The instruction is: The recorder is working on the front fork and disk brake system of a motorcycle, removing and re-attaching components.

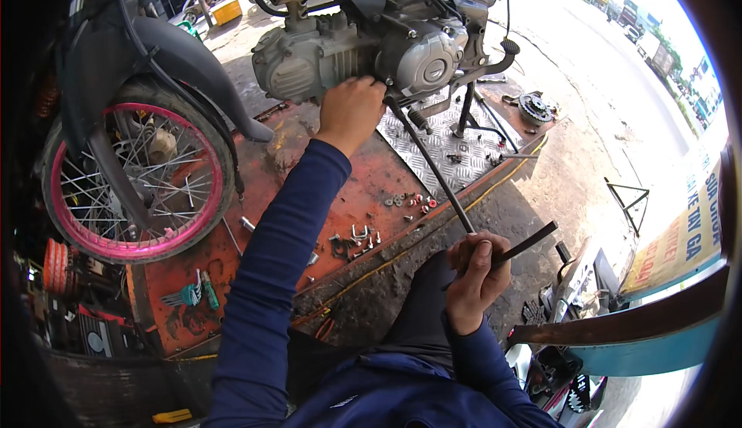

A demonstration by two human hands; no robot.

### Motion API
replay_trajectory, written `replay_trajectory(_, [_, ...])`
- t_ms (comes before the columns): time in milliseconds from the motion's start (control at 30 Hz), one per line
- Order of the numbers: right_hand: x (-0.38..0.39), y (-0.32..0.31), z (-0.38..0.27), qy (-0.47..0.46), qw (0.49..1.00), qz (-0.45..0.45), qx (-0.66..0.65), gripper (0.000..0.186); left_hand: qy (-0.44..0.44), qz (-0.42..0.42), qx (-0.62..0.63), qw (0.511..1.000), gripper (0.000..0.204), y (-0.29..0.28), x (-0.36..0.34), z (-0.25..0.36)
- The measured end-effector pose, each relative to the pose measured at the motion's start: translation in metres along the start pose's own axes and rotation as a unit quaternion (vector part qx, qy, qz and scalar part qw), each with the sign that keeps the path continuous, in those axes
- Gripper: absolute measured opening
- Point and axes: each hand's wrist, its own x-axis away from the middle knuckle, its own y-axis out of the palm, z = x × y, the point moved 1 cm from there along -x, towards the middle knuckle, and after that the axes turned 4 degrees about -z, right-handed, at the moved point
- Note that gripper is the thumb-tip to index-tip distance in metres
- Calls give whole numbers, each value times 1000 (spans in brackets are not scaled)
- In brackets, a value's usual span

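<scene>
My right hand point(479, 280) is closed around the handle end of a long dark T-handle wrench point(434, 171), whose crossbar sticks out to the right of the fist. The shaft slants up and away to the underside of a grey motorcycle engine point(290, 61). Beside the shaft's far end, my left hand point(352, 113) reaches up against the engine's lower edge. Its fingers are curled, and what they grip is hidden behind the knuckles. A round engine cover point(423, 57) sits just right of that hand.
At the left stands a front wheel point(139, 177) with a pink rim. Several bolts and small parts point(362, 239) lie on the red platform point(267, 177), near a green-handled screwdriver point(209, 290). A metal tread plate point(444, 146) lies beneath the engine; a round gear part point(535, 109) rests beyond it.
</scene>
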Motion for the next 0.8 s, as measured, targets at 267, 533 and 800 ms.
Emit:
replay_trajectory(267, [-19, -23, -19, 280, 906, 92, -305, 24, 22, 3, 11, 1000, 16, 0, -4, -2])
replay_trajectory(533, [-85, -50, -66, -19, 628, -496, 600, 63, 28, -2, 2, 1000, 15, 0, -3, -2])
replay_trajectory(800, [-131, -35, -62, 290, 641, -597, 386, 51, 21, 0, 16, 1000, 24, 5, 10, -7])
